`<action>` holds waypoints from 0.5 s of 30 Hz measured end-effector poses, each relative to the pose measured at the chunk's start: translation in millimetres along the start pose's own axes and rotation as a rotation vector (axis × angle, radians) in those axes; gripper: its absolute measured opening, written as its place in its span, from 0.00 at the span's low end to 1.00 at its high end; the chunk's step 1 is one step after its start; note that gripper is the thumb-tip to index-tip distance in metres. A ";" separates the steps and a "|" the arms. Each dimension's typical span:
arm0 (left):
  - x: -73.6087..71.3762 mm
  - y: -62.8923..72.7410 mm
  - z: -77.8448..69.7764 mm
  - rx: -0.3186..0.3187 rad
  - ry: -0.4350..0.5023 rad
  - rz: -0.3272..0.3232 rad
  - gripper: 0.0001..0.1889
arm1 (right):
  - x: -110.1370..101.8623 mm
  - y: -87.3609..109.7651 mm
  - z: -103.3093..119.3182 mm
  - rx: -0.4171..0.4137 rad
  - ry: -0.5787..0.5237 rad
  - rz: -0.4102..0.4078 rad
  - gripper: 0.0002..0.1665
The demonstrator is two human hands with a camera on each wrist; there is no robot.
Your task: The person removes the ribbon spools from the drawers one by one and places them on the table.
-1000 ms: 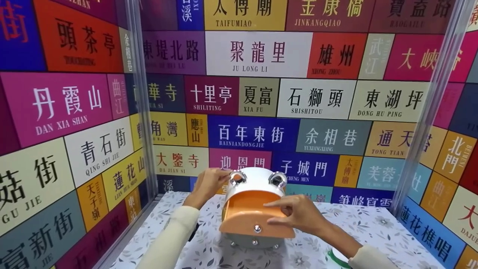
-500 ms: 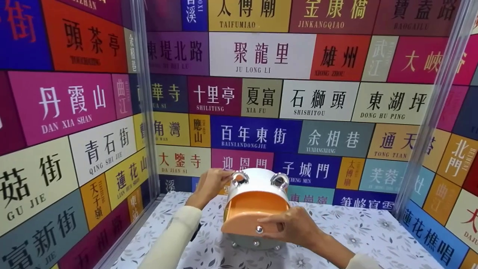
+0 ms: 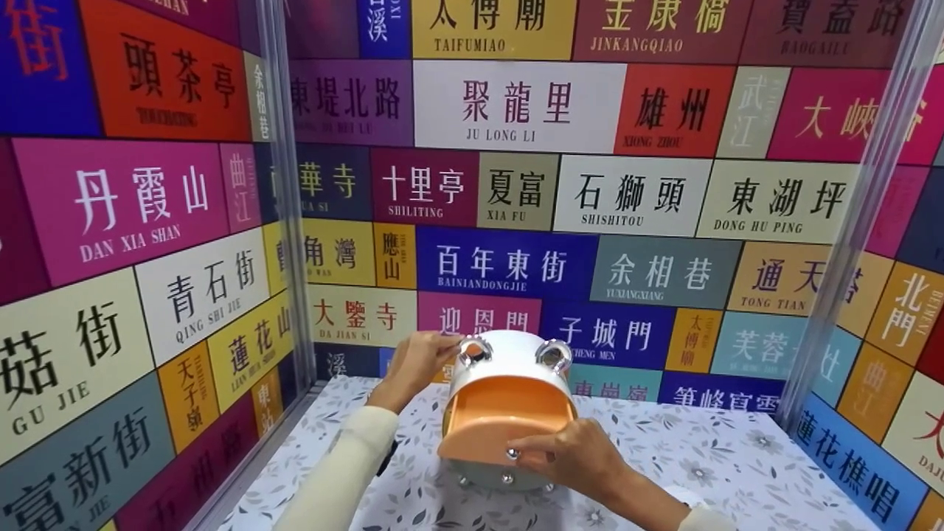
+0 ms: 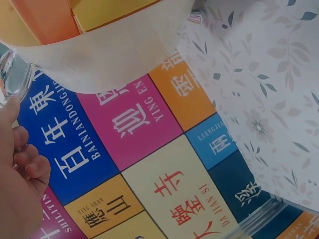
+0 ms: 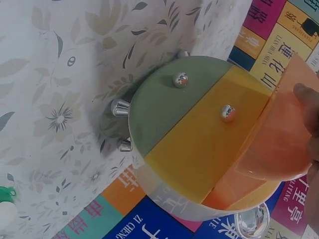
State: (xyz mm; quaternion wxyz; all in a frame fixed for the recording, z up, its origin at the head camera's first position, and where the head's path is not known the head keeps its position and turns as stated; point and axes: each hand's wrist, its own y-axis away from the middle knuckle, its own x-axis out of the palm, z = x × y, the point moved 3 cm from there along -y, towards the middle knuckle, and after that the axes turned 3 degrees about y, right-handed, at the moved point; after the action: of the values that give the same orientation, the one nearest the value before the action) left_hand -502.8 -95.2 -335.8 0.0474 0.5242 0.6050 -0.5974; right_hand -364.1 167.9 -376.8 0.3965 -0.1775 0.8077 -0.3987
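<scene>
A small round drawer box [image 3: 509, 355] with a white shell stands on the table, two silver rings on top like eyes. Its orange drawer [image 3: 494, 439] is pulled out at the top. Below it, the yellow drawer [image 5: 199, 149] and green drawer [image 5: 167, 107] sit closed, each with a silver knob. My left hand [image 3: 419, 369] pinches the left silver ring [image 3: 474, 352], fingers curled in the left wrist view. With thumb and index finger, my right hand [image 3: 582, 459] pinches the orange drawer's knob [image 3: 512, 453]; in the right wrist view the hand hides that knob.
The box stands on short silver feet [image 5: 119, 107] on a table [image 3: 354, 479] with a leaf-patterned cover. A white item with a green part [image 5: 7, 194] lies near the front right. Panels of coloured name signs [image 3: 509, 258] enclose the table behind and at the sides.
My right hand has moved left from the right end of the orange drawer's front to its knob, and its fingers have closed. The left hand stays on the ring; the drawer stays out.
</scene>
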 end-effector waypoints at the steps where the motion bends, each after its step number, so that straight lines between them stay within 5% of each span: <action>1: 0.3 -0.1 0.0 0.001 -0.003 -0.001 0.14 | 0.3 0.5 0.0 -0.001 0.006 -0.004 0.22; 15: 1.2 0.3 0.0 0.059 0.001 -0.022 0.13 | 8.5 -0.1 -14.8 0.044 0.087 -0.030 0.20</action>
State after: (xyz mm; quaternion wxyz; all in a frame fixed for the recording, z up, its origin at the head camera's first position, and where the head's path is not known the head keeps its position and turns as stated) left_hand -503.2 -94.7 -336.8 0.0251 0.5189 0.5931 -0.6152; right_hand -380.9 170.2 -375.5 0.3587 -0.1634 0.8125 -0.4296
